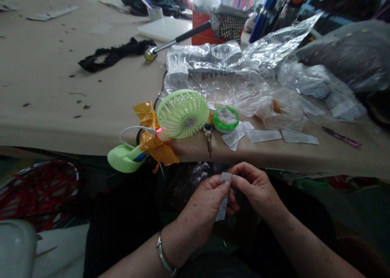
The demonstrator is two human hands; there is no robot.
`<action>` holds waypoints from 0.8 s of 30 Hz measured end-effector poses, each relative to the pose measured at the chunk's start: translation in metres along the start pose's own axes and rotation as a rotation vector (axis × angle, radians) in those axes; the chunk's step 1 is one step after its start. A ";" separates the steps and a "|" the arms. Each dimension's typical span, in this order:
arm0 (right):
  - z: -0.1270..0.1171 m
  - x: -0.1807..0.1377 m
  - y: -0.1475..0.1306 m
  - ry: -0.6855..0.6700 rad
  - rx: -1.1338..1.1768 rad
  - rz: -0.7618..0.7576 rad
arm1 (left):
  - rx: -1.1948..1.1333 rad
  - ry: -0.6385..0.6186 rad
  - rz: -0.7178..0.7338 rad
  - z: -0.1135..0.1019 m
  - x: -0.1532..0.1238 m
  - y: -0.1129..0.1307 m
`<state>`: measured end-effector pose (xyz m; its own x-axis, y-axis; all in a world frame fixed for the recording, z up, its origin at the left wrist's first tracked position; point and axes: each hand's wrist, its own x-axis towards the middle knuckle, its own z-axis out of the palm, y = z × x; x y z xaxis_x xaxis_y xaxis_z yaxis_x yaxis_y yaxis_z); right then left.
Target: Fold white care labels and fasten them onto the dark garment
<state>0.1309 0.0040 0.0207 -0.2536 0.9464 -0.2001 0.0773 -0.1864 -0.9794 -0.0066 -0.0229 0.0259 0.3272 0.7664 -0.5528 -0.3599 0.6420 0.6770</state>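
In front of my lap, just below the table edge, my left hand [205,203] is closed on a narrow white printed fabric label [222,210], thumb on top. The label's lower end hangs below the thumb. My right hand [257,188] is closed too, its thumb and forefinger pinching at the label's upper right edge. On the table edge above the hands lie several similar printed labels [263,136]. To their left sits a round green tub [226,119] with white fluffy material inside, beside a soldering-iron-like tool [209,138] whose tip points toward me.
A light green fan [183,114] is fixed at the table edge with orange tape [163,148]. Clear plastic bags [225,81] cover the middle. Small scissors or snips [341,136] lie right. Further back are a metal-shafted tool [179,37] and black fabric [117,54].
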 end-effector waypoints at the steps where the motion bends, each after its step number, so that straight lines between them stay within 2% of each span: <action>1: 0.003 0.001 -0.001 -0.001 0.012 0.009 | 0.016 0.013 0.014 0.000 0.000 0.001; 6: 0.013 0.006 -0.003 -0.020 0.050 0.045 | 0.069 0.056 0.081 -0.002 -0.003 0.005; 10: 0.019 0.010 -0.003 -0.089 0.101 0.065 | 0.091 0.068 0.126 -0.006 -0.005 0.007; 13: 0.022 0.014 -0.007 -0.102 0.091 0.012 | 0.154 0.094 0.229 -0.012 -0.007 0.010; 17: 0.025 0.021 -0.015 -0.079 -0.012 -0.117 | 0.292 0.210 0.403 -0.023 -0.008 0.014; 24: 0.027 0.029 -0.018 -0.029 -0.193 -0.191 | 0.520 0.358 0.526 -0.032 -0.006 0.022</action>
<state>0.0963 0.0283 0.0319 -0.3085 0.9511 -0.0160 0.2073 0.0508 -0.9770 -0.0443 -0.0129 0.0292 -0.1021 0.9814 -0.1624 0.0912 0.1718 0.9809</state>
